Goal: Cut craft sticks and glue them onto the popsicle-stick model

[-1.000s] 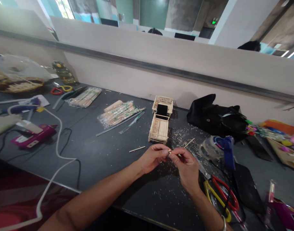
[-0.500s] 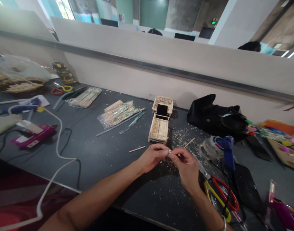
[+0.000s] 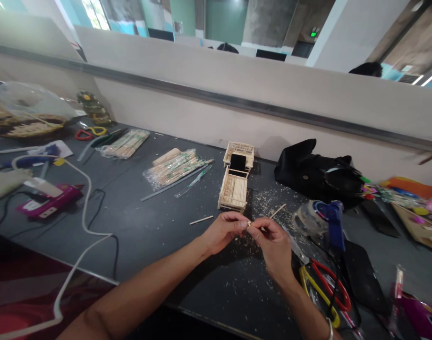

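Between the fingertips of both hands is a small pale wooden piece (image 3: 249,224), mostly covered by the fingers. My left hand (image 3: 225,232) pinches it from one side, thumb and forefinger closed. From the other side my right hand (image 3: 272,241) pinches it as well. Just beyond them stands a miniature wooden model (image 3: 233,189) built of thin sticks, with a slatted front, a dark panel in the middle and a latticed back. One loose stick (image 3: 201,220) lies left of the hands; another stick (image 3: 278,210) lies to the right among wood shavings (image 3: 265,198).
Bagged sticks (image 3: 176,167) lie left of the model. A white cable (image 3: 86,208) crosses the left side near a purple power strip (image 3: 49,200). On the right are a black bag (image 3: 315,170), a tape roll (image 3: 309,217), red-and-yellow-handled pliers (image 3: 331,288) and a black phone (image 3: 364,276).
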{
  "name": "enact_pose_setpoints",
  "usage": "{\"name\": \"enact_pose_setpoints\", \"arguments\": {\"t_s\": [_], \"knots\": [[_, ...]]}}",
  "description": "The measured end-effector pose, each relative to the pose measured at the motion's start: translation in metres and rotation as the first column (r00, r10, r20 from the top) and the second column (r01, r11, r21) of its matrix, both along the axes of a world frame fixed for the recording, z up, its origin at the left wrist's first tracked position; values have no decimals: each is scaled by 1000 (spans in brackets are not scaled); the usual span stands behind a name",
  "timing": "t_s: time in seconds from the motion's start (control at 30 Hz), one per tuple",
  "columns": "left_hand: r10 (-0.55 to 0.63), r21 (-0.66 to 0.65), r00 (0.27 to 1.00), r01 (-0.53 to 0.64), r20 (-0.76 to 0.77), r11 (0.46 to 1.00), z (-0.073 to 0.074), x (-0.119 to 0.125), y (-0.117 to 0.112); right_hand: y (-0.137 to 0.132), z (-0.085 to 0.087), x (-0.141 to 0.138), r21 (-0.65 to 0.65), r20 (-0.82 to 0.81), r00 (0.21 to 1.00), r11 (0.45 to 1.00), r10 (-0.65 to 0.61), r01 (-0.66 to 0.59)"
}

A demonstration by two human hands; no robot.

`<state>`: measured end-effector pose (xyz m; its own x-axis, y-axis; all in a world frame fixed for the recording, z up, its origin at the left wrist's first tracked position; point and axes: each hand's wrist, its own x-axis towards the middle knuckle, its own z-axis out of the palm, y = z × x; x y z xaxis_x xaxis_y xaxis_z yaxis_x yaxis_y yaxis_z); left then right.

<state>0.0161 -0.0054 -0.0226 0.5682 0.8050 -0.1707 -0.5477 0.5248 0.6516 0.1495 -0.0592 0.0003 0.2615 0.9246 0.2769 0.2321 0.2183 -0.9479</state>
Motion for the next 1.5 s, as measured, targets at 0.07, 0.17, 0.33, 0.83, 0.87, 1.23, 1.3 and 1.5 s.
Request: {"name": "enact_pose_setpoints", "arguments": {"t_s": [0.07, 0.17, 0.33, 0.83, 0.87, 1.23, 1.3, 1.5], "knots": [[2, 1, 1000, -2, -6, 1000, 0, 0, 0, 0, 0, 0, -10, -4, 1000, 1000, 3, -4], [4, 11, 1000, -4, -12, 1000, 1, 0, 0, 0, 3, 0, -22, 11, 1000, 1000, 5, -4], [5, 3, 1000, -5, -25, 1000, 3, 0, 0, 1, 6, 1, -46, 23, 1000, 999, 20, -19], [4, 1, 999, -4, -36, 1000, 4, -1, 1, 1, 4, 4, -67, 63, 998, 997, 31, -27], [4, 0, 999, -4, -36, 1000, 4, -1, 1, 1, 3, 4, -72, 62, 997, 997, 36, -31], [23, -63, 1000, -23, 2, 998, 2, 1, 2, 2, -5, 1, -81, -74, 997, 997, -7, 1], [29, -66, 1000, -29, 8, 997, 1, 2, 2, 2, -4, 0, -63, -67, 997, 998, -30, 26], [20, -53, 999, -18, 26, 998, 1, 3, 1, -1, 2, -1, 39, 80, 994, 997, -71, 68]]}}
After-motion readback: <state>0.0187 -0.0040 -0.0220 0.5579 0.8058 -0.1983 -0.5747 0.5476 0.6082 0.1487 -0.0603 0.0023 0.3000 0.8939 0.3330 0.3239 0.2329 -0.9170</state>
